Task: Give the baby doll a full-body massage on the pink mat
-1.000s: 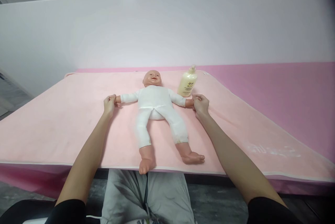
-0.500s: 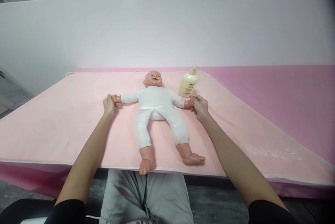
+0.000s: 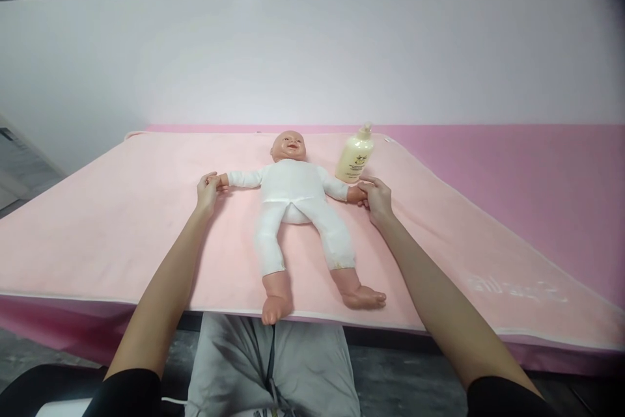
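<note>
A baby doll (image 3: 294, 183) in a white cloth body lies on its back on a pink towel (image 3: 146, 228), head away from me, arms spread wide. My left hand (image 3: 208, 192) is closed around the doll's hand on the left side. On the other side my right hand (image 3: 377, 198) pinches the doll's other hand between thumb and fingers. Just beyond my right hand stands a pale yellow pump bottle (image 3: 355, 153), close to the doll's arm. The doll's bare feet point towards me near the towel's front edge.
Behind the table rises a white partition wall (image 3: 312, 53). A darker pink cover (image 3: 517, 183) shows beyond the towel on the right. My legs in grey trousers (image 3: 234, 358) are below the front edge.
The whole view has shifted slightly. Both hands keep their hold on the doll's hands, with only small movements of my fingers; the bottle stands where it was.
</note>
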Demonstrator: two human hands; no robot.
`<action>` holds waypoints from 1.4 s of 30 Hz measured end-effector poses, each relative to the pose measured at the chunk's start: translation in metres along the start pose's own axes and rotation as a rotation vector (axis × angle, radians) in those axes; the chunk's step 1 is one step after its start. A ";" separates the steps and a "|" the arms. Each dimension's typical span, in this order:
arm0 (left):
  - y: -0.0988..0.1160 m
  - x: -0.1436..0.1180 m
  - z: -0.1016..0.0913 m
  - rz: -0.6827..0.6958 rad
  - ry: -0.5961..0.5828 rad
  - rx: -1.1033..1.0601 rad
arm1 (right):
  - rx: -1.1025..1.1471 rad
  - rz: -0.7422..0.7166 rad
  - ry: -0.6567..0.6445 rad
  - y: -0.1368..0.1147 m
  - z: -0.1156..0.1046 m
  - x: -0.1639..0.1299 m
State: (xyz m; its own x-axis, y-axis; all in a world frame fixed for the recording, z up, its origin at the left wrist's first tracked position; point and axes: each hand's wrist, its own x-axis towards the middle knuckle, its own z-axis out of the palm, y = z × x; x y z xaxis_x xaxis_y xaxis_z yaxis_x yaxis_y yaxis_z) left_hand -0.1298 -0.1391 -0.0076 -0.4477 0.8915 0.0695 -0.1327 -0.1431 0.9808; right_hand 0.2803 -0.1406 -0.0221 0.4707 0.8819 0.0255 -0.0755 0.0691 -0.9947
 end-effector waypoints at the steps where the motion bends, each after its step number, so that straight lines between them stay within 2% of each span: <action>1: -0.001 0.001 0.000 -0.002 0.000 0.005 | -0.004 0.000 -0.004 -0.001 0.000 0.000; 14: -0.002 0.001 -0.001 -0.004 -0.009 0.053 | -0.048 -0.051 0.014 0.011 -0.002 0.007; 23: -0.004 0.001 0.000 0.049 0.021 0.105 | -0.035 0.039 -0.166 0.000 -0.008 0.008; 38: 0.003 -0.005 0.003 0.039 0.007 0.093 | -0.153 -0.025 -0.082 0.005 -0.006 0.007; 42: 0.001 -0.004 0.002 0.037 0.001 0.092 | -0.097 -0.003 -0.084 0.003 -0.006 0.007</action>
State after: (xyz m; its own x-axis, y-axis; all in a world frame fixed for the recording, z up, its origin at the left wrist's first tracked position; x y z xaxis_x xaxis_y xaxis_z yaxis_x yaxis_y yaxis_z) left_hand -0.1265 -0.1419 -0.0062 -0.4519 0.8858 0.1060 -0.0346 -0.1362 0.9901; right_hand 0.2883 -0.1369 -0.0259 0.3952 0.9180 0.0331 0.0137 0.0302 -0.9995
